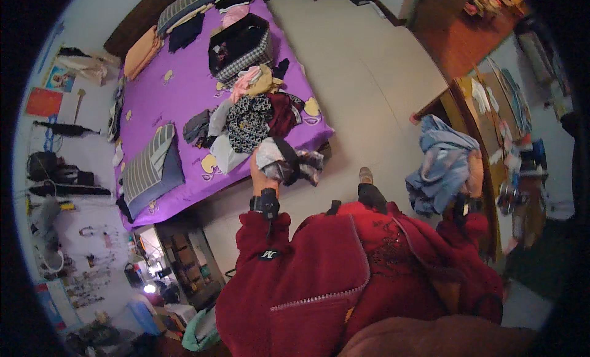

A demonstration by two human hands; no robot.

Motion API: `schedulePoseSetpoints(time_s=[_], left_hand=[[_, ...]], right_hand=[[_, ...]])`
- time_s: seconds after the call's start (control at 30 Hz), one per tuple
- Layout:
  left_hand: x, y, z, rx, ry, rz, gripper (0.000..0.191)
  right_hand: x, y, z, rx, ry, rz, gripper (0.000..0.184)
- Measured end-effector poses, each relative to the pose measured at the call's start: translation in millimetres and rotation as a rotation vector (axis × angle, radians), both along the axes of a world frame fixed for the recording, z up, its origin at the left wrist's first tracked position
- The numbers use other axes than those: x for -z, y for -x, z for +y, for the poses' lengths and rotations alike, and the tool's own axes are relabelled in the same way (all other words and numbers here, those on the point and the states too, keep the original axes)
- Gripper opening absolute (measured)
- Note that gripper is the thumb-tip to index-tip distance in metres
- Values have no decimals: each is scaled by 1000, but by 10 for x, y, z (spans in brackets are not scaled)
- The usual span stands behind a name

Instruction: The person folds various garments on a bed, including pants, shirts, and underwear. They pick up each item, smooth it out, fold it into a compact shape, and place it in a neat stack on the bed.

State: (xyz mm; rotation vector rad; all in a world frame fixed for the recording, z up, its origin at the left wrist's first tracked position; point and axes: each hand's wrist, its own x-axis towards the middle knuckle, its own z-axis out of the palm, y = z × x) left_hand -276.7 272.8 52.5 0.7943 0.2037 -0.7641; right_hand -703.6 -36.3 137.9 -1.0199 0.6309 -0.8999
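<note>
My left hand (258,167) holds a bunched light patterned cloth (271,159) with a dark band. This bundle is just off the near edge of the bed. Over on the right, my right hand (474,175) grips a crumpled blue-grey garment (440,161), which hangs beside a wooden cabinet. On the purple bedsheet (184,87) lies a heap of clothes: a black-and-white patterned garment (248,119), a dark red one (280,115), pink cloth (244,84) and a tan piece (263,82). Most of my fingers are hidden by fabric.
Behind the heap stands a black-lined houndstooth fabric basket (251,53). A striped pillow (150,170) and folded orange cloth (142,53) lie on the bed. The wooden cabinet (461,103) is at right. Pale floor (355,80) runs between bed and cabinet.
</note>
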Motion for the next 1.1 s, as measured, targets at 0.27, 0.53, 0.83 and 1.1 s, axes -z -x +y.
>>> schedulePoseSetpoints(time_s=[0.27,0.53,0.83,1.1], left_hand=[[-230,-36,-334,-341,-210,199,36],[94,-406,-168,-500,-329,-99,34],[387,-578,-105,-773,-406,66,33],[103,-360,-734,-888,-850,60,29]], right_hand=[[214,-1999,-1711,-361,61,173,24],[217,-4021,-1729,-657,284,465,29],[1460,-6436,-1415,-1112,165,517,33],[3272,-8476,-1415,-1253,886,931,58]])
